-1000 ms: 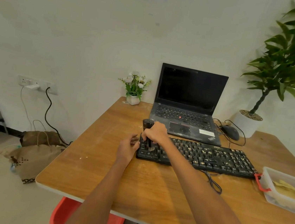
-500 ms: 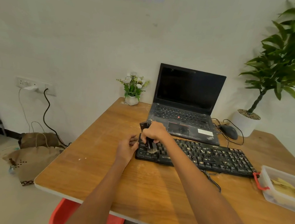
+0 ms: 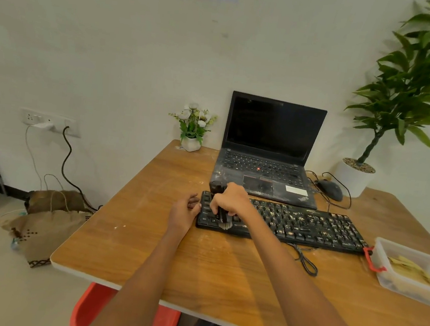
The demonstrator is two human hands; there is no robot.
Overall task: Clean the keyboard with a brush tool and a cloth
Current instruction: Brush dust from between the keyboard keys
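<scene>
A black keyboard (image 3: 308,227) speckled with pale crumbs lies across the wooden table (image 3: 146,235). My right hand (image 3: 231,199) grips a black brush tool (image 3: 222,217), its pale bristles down on the keys at the keyboard's left end. My left hand (image 3: 184,211) rests on the table against the keyboard's left edge, fingers loosely curled. No cloth is in view.
A dusty black laptop (image 3: 268,153) stands open behind the keyboard, with a mouse (image 3: 330,189) and cables to its right. A clear plastic box (image 3: 413,271) with a red latch sits at the right. A small flower pot (image 3: 192,130) and a large potted plant (image 3: 354,176) stand at the back.
The brush has moved slightly toward me along the keyboard's left end. My left hand stays at the keyboard's edge.
</scene>
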